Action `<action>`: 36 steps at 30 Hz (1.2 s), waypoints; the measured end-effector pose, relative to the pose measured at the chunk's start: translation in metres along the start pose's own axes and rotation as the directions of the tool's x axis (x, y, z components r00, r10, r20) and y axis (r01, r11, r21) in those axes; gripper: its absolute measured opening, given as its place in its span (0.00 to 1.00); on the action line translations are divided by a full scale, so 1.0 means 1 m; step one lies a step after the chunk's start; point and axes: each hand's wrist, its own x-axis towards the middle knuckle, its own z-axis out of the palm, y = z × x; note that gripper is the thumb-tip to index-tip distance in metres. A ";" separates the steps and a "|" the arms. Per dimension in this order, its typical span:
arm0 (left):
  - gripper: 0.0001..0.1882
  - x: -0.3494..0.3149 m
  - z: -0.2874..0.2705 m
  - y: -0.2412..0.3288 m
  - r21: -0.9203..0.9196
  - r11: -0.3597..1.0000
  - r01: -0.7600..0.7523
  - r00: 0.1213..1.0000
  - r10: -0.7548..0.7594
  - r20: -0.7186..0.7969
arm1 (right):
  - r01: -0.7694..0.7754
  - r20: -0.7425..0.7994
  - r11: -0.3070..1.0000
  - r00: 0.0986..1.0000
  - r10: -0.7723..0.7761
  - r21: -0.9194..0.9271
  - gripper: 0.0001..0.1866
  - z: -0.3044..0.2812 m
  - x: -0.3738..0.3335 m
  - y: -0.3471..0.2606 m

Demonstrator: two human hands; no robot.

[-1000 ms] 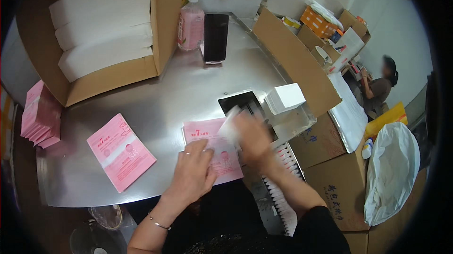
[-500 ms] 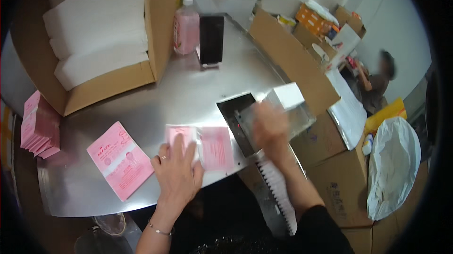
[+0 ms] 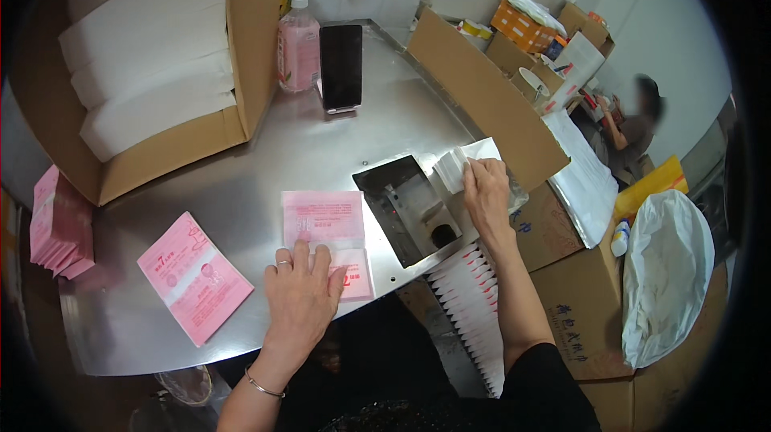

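Stainless steel makes up the tabletop (image 3: 265, 159), which curves across the view with cardboard cartons crowding its far and right sides. At the far left edge a stack of pink packets (image 3: 58, 223) stands on end, and beyond it a large open carton (image 3: 144, 79) holds rows of white bundles. Nearer, a single pink leaflet (image 3: 194, 275) lies flat and askew on the steel. Just right of it the left hand (image 3: 301, 295) rests palm down with its fingers spread flat, gripping nothing, pressing the near edge of an opened pink leaflet (image 3: 325, 231) that lies in the middle of the tabletop. At the far side a pink bottle (image 3: 299, 45) stands upright beside a dark phone (image 3: 340, 67) propped on a small stand. Right of the opened leaflet a dark rectangular opening (image 3: 405, 207) is sunk into the steel, and a row of white sachets (image 3: 474, 303) runs down from its near right corner towards the person. The right hand (image 3: 486, 195) lies over a small stack of white sachets (image 3: 458, 165) at the far right of that opening, fingers curled loosely onto the top of it; whether it has pinched one I cannot tell. Farther right sit more cartons, a white plastic bag (image 3: 666, 271), and another person (image 3: 634, 123) in the background.
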 end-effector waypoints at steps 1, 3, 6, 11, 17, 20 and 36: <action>0.19 0.000 0.000 0.000 0.000 1.000 -0.005 1.000 0.005 0.003 | -0.003 0.004 1.000 1.000 0.003 0.023 0.09 -0.002 -0.002 0.001; 0.18 0.002 0.000 -0.002 -0.061 0.998 -0.009 1.000 0.008 -0.030 | -0.026 0.026 1.000 0.999 0.025 0.017 0.09 -0.005 0.000 -0.001; 0.18 0.003 -0.001 -0.001 -0.086 0.996 -0.022 0.999 0.018 -0.046 | -0.023 0.052 1.000 0.998 0.022 0.005 0.09 -0.007 0.003 0.000; 0.15 -0.002 0.001 0.000 -0.164 0.983 -0.079 0.996 0.072 -0.046 | 0.052 -0.077 0.997 0.995 -0.055 -0.049 0.16 -0.002 -0.003 0.000; 0.24 -0.006 -0.012 -0.011 -0.318 0.946 -0.066 0.995 0.088 0.055 | 0.641 0.161 0.726 0.712 -0.684 0.250 0.22 -0.011 -0.070 -0.118; 0.36 -0.003 -0.027 -0.011 -0.259 0.966 -0.015 0.994 0.042 0.099 | 0.576 0.146 0.688 0.710 -0.689 0.442 0.26 -0.018 -0.090 -0.154; 0.11 -0.061 -0.047 -0.065 -0.275 0.952 0.138 0.908 -0.232 -0.348 | 0.083 0.354 0.995 0.930 -0.100 0.063 0.08 -0.008 -0.019 -0.066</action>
